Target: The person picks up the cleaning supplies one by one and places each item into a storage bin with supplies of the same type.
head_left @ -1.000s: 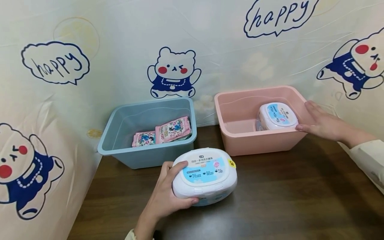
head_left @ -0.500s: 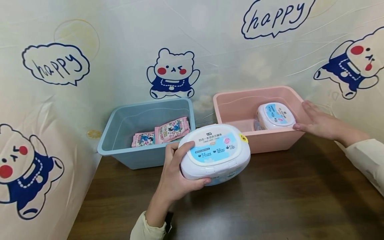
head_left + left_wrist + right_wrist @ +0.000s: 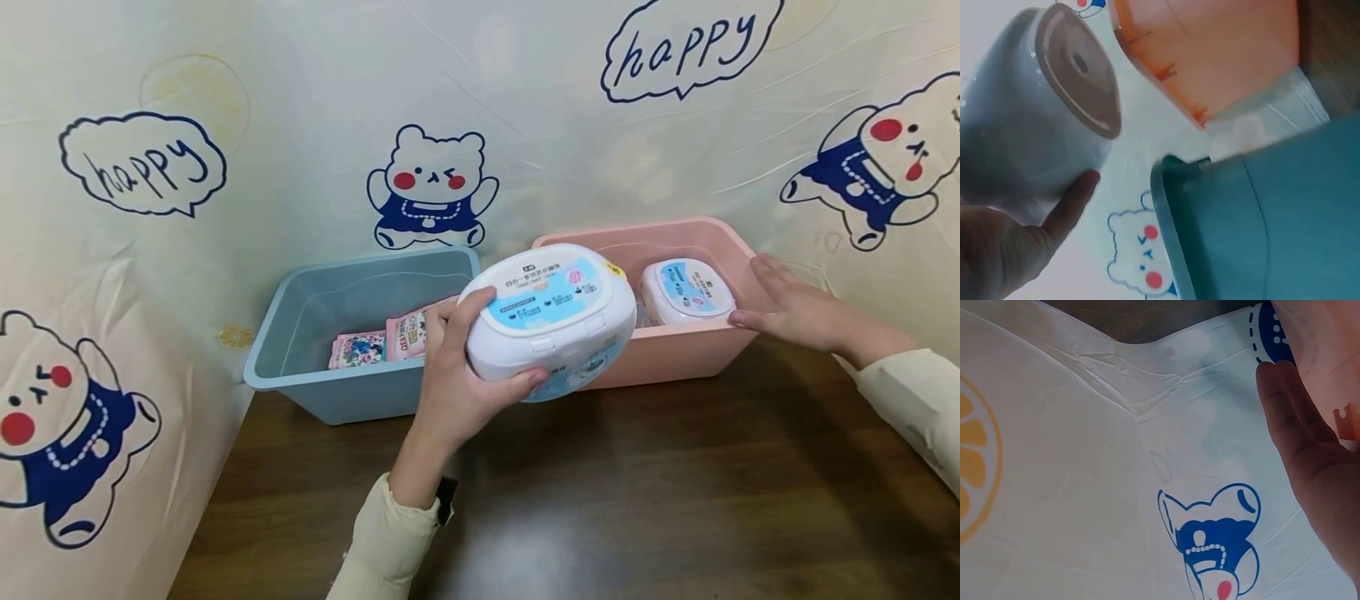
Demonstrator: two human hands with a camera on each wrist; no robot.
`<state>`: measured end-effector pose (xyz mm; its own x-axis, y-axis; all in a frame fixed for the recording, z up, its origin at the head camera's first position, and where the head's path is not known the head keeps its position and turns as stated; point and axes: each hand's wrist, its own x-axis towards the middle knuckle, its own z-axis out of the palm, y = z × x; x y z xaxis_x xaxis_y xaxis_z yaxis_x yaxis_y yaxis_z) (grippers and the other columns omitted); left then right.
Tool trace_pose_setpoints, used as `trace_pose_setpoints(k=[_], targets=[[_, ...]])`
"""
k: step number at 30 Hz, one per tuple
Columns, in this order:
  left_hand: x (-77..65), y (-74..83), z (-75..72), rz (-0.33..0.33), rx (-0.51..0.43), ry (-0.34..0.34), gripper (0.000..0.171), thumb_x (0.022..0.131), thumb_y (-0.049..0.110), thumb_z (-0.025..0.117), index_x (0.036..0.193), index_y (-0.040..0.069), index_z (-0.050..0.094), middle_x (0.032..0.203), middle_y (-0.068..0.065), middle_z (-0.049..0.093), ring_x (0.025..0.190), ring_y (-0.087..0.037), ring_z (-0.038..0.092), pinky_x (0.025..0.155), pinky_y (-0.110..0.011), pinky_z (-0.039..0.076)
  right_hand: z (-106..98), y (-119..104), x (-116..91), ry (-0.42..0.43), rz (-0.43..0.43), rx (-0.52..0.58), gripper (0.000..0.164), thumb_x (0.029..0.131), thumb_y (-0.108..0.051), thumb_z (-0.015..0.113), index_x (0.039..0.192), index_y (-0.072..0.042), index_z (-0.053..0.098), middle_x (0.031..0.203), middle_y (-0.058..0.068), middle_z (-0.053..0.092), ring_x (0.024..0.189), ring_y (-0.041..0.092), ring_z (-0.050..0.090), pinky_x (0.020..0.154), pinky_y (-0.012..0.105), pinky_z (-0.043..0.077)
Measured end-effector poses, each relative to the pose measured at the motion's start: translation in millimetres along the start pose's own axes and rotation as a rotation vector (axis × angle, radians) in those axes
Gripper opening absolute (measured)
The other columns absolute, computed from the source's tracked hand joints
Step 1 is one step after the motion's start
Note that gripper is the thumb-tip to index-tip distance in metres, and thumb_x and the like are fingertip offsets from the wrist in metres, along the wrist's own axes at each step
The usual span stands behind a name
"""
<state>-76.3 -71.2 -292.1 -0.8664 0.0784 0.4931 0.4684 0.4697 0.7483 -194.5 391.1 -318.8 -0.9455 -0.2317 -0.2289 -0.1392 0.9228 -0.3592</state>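
Note:
My left hand [image 3: 465,383] grips the left end of a white laundry pod box [image 3: 551,321] with a blue-printed lid. Held in the air, the box is tilted, overlapping the gap between the bins and the left part of the pink bin [image 3: 660,362]. The left wrist view shows the box's underside [image 3: 1082,69]. A second laundry pod box [image 3: 688,290] lies inside the pink bin at its right end. Against that bin's right side rests my right hand [image 3: 806,317], its fingers straight and the thumb near the front corner. In the right wrist view the fingers [image 3: 1285,412] lie along the pink wall.
A blue bin [image 3: 337,402] stands on the left with pink floral packets [image 3: 358,348] inside, partly hidden behind my left hand. Both bins stand on a dark wooden table [image 3: 637,492]. Behind them hangs a pale printed cloth [image 3: 547,158] with bears.
My left hand has raised the laundry pod box from low over the table, up and to the right, towards the pink bin. My right hand stays at the pink bin's side.

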Motion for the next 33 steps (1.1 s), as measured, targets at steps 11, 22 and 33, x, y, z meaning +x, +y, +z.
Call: trace_pose_setpoints(k=[11,22,33], targets=[[33.4,3.5,46.9,-0.114,0.056,0.01,0.085,0.074,0.059,0.084,0.146,0.045,0.041,0.132,-0.007,0.035,0.12,-0.021,0.04,0.084,-0.039,0.054,1.5,-0.9,1.2,0.012,-0.011,0.022,0.114,0.094,-0.062,0.059,0.158,-0.009,-0.019,0.162,0.025,-0.021,0.146,0.055,-0.007,0.1,0.082,0.013],[69.9,11.6,86.2,-0.093,0.222,0.069,0.085,0.072,0.066,0.08,0.145,0.041,0.045,0.124,-0.009,0.04,0.11,-0.02,0.041,0.075,-0.032,0.049,4.0,0.2,-4.8,0.005,0.003,0.058,0.115,0.093,-0.064,0.059,0.158,-0.011,-0.02,0.163,0.023,-0.022,0.146,0.054,-0.011,0.099,0.083,0.01],[98.1,14.6,137.4,-0.069,0.463,0.048,0.083,0.074,0.074,0.071,0.144,0.035,0.048,0.132,-0.012,0.04,0.114,-0.024,0.042,0.087,-0.036,0.049,5.0,-5.1,-6.1,0.009,0.016,0.074,0.117,0.092,-0.066,0.059,0.158,-0.012,-0.02,0.163,0.02,-0.024,0.146,0.051,-0.014,0.102,0.081,0.008]])
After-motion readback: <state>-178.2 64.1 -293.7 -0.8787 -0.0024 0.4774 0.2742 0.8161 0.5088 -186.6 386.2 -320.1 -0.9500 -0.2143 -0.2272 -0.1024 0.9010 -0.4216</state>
